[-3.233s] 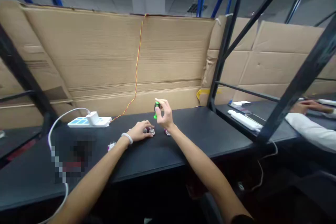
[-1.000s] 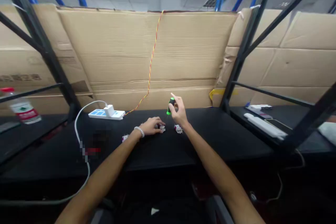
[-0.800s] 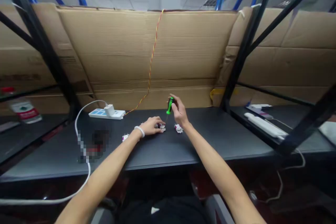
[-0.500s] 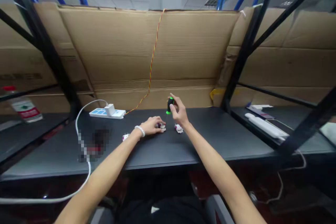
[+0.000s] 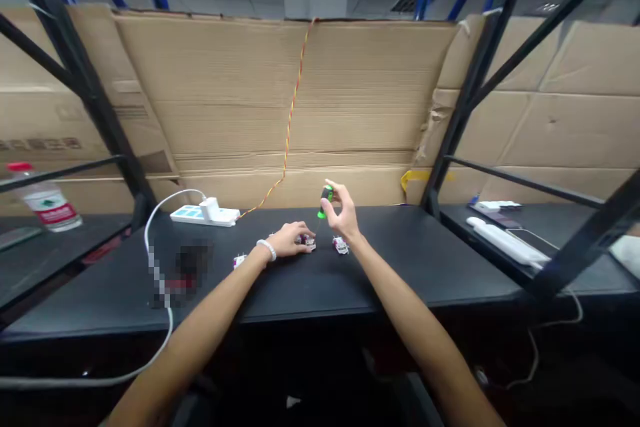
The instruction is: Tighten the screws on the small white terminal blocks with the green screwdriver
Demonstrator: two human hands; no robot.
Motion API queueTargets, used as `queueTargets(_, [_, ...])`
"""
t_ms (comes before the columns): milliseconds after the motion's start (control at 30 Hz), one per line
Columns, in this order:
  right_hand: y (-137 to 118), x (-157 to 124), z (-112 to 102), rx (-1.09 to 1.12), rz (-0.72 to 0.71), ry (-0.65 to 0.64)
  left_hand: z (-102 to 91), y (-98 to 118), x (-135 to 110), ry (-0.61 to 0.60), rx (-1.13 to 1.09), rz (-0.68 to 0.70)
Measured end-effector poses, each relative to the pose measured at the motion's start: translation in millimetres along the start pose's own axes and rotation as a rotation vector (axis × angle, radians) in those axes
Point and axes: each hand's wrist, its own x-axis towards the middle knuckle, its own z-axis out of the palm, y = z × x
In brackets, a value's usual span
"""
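My right hand [image 5: 343, 208] is closed round the black and green handle of a screwdriver [image 5: 326, 195]. Its thin shaft slants down and left, with the tip close to a small white and purple part [image 5: 307, 241]. Fingers of my left hand [image 5: 290, 240] hold that part against the black table; I cannot make out its kind. A similar white and purple piece [image 5: 341, 245] lies just right of the screwdriver. Another such piece [image 5: 239, 260] sits beside my left forearm, partly hidden by it.
A white power strip [image 5: 190, 215] with a plugged-in charger [image 5: 210, 208] and white cable lies at the back left. Cardboard [image 5: 225, 93] walls the rear, and black rack posts [image 5: 463, 87] flank the table. A bottle [image 5: 50, 203] stands far left; another strip [image 5: 505, 240] lies right.
The screwdriver has tilted slightly, its handle leaning a little further right. My left hand and the small parts keep their places.
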Motion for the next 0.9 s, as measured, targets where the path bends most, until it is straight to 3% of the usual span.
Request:
queueTargets(433, [1.3,1.1,-0.5,-0.015,0.028,-0.005,1.7,-2.6,0.2,-0.022,-0.016,0.036])
queueTargets(633, [3.4,1.5,-2.0,0.036,0.034,-0.069,6.3,-5.9,2.7,0.015,-0.025,0.046])
queueTargets(900, [1.0,1.8,-5.0,-0.009,0.024,-0.015,6.0,-2.2,2.0,0.031,-0.063,0.118])
